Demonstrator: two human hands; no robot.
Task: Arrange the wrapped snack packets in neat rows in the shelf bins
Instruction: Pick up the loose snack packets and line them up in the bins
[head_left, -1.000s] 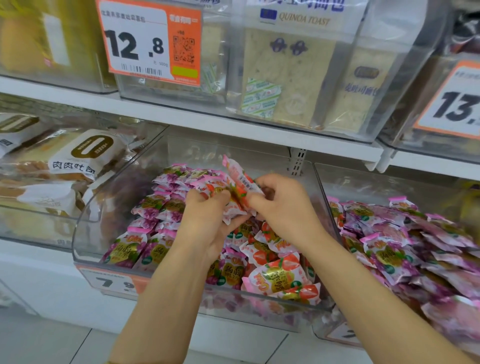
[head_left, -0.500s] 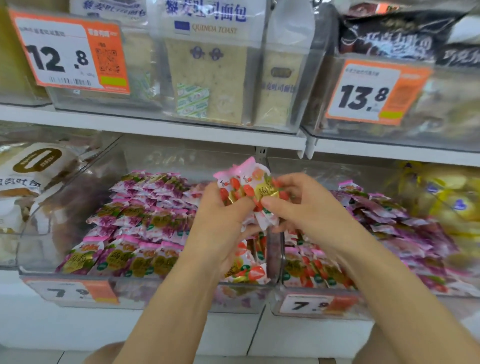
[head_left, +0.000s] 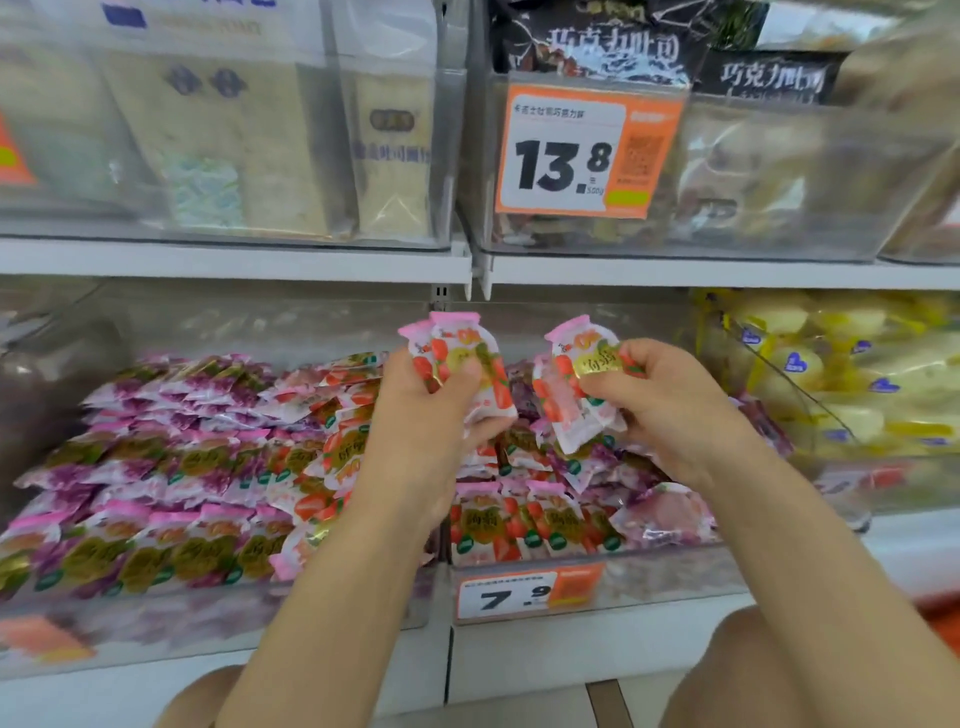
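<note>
Above the wall shared by the two lower bins, both hands are raised with packets in them. The left hand (head_left: 431, 415) has its fingers curled round a first bunch of red-and-pink packets (head_left: 457, 348), at least two, held upright with their pink sealed ends on top; the thumb lies across their faces. The right hand (head_left: 670, 410) pinches a second bunch of packets (head_left: 571, 374) between thumb and curled fingers, its pink ends leaning to the left. The two bunches are near each other but apart.

Under the left forearm, the left bin (head_left: 208, 618) holds purple packets (head_left: 171, 452) laid in overlapping rows from its front edge to its back wall, with a heap of red packets (head_left: 343, 457) along its right side. The right bin (head_left: 660, 577) carries a front row of red packets (head_left: 530, 525) against its front edge by the left corner, and loose purple-pink packets (head_left: 665, 514) towards its right side. A 7.9 price tag (head_left: 519, 597) sits on that bin's front wall. Further right, another bin holds yellow packets (head_left: 841, 374).

On the upper shelf (head_left: 234, 260) stand bins of pale toast bags (head_left: 218, 145) and dark bags (head_left: 597, 47), the latter fronted by a 13.8 price tag (head_left: 576, 150). A bare knee (head_left: 753, 670) shows near the bottom edge.
</note>
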